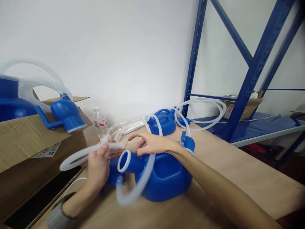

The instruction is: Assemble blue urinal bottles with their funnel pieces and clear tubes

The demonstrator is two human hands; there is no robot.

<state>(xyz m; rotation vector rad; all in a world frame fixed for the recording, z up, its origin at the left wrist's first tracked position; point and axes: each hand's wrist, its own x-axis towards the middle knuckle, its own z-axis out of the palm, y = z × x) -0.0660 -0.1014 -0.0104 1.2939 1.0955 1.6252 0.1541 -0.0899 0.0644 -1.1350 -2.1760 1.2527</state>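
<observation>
My left hand (97, 163) is closed around a translucent white hose (78, 155), which loops out to the left; the hand is slightly blurred. In the middle stands a blue plastic jug (164, 183) with a wide, white-rimmed mouth facing me and left. Over the jug's neck reaches my right hand (152, 143), its thumb and fingers curved and apart with nothing between them. A length of hose passes in front of the jug and ends at a blue fitting (115, 171), partly hidden behind my left hand.
An open cardboard box (43, 133) at left bears a blue spouted head (66, 113) with hose. Behind are a clear water bottle (99, 122), a white power strip (133, 126) and more blue jugs (164, 124) with coiled hose. Blue metal shelving (250, 73) stands right.
</observation>
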